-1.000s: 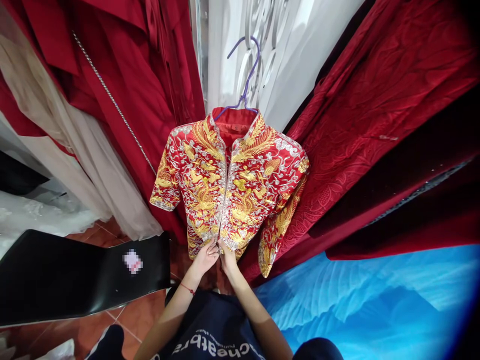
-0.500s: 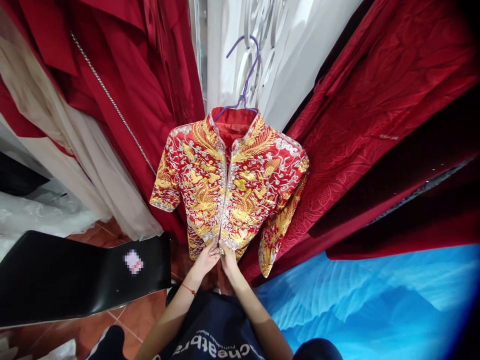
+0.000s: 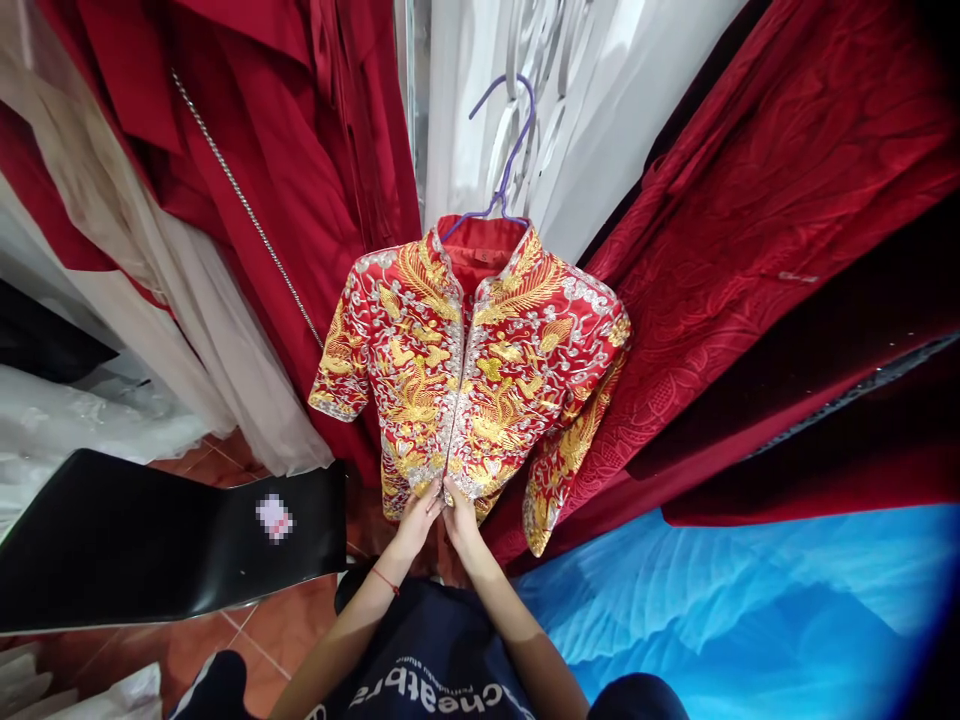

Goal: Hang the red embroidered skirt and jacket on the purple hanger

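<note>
A red jacket [image 3: 495,345] with gold and silver embroidery hangs in front of me on a purple hanger [image 3: 514,150]. Its stand-up collar is parted at the neck, while the front edges run close together down to the hem. At the hem's middle, my left hand [image 3: 417,515] pinches the left front edge, a red bracelet on its wrist. My right hand [image 3: 459,512] grips the other front edge right beside it. Whatever small fastening lies between the fingertips is too hidden to make out.
Red garments [image 3: 285,180] hang on the left, with pale sheer fabric [image 3: 187,290] near them. Dark red patterned cloth [image 3: 750,200] fills the right. A black chair [image 3: 180,540] stands lower left on the tiled floor [image 3: 255,640]. Blue fabric [image 3: 750,600] spreads lower right.
The whole view has shifted slightly, putting the jacket and hanger a little further right. Both hands keep their grip at the hem.
</note>
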Available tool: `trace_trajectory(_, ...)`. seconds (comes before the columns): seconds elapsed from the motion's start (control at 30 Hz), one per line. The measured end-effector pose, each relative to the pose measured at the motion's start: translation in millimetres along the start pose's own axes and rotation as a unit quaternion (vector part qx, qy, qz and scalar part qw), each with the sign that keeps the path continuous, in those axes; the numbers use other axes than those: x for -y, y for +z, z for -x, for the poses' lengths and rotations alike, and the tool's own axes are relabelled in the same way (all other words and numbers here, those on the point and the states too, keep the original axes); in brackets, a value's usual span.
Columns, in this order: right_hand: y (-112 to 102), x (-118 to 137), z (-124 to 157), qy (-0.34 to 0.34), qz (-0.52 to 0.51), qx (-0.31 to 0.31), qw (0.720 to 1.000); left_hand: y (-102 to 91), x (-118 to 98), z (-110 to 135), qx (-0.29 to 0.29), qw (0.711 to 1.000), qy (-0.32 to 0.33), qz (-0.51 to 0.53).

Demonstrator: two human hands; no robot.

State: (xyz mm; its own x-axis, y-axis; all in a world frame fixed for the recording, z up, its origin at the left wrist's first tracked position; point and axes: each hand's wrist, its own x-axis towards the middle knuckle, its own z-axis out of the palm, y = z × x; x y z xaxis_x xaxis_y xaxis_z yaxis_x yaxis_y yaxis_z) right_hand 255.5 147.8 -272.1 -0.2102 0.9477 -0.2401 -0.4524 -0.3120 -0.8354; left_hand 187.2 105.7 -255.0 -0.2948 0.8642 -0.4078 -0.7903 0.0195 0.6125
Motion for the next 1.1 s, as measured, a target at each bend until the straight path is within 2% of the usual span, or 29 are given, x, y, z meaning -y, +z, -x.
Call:
trace_trajectory(0.2,-4.3,1.8,0.3,-0.047,0.067,0.024,0.996,6.7,4.3,2.0,-0.046,0.998,0.046,-0.013)
trace_trajectory(0.37,-16.6,14.5,12.3,-0.089,0.119,0.039,0.988,11.2,2.2,-0.5,-0.050,0.996,0.063,-0.035)
trace_trajectory(0.5,-18.0,19.8,9.3,-0.093,0.128,0.035,0.987,11.9,1.8,-4.7,-0.048,0.995,0.069,-0.050)
trace_trajectory(0.67,-14.4,16.1,1.4,-0.066,0.106,0.010,0.992,7.7,3.7,-13.7,-0.059,0.996,0.059,-0.038)
trace_trajectory(0.87,-9.0,7.3,2.8,0.002,0.047,-0.013,0.999,4.8,-1.8,-34.6,-0.066,0.997,0.038,-0.026)
trace_trajectory(1.1,-8.9,7.4,2.8,0.048,-0.001,-0.011,0.999,-3.4,-6.9,-23.2,-0.036,0.997,0.032,-0.055)
